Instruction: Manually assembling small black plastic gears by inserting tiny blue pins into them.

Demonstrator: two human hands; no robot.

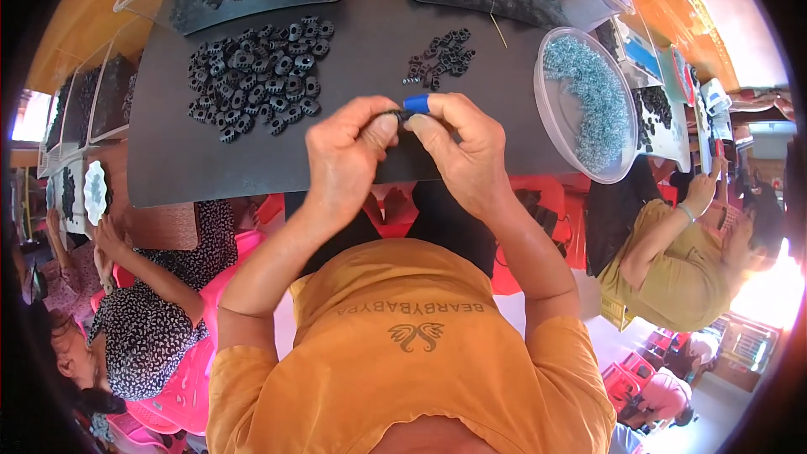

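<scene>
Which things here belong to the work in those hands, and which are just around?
Likely in use:
black piece between left hand and right hand
blue finger cover
larger black parts
smaller black parts
tub of springs

Apparently just around:
pink chair
red seats

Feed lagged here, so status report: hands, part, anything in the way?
Left hand, right hand: pinching a small black part between them. Blue finger cap on right. Loose black pieces and a spring just beyond; nothing seen blocking.
</scene>
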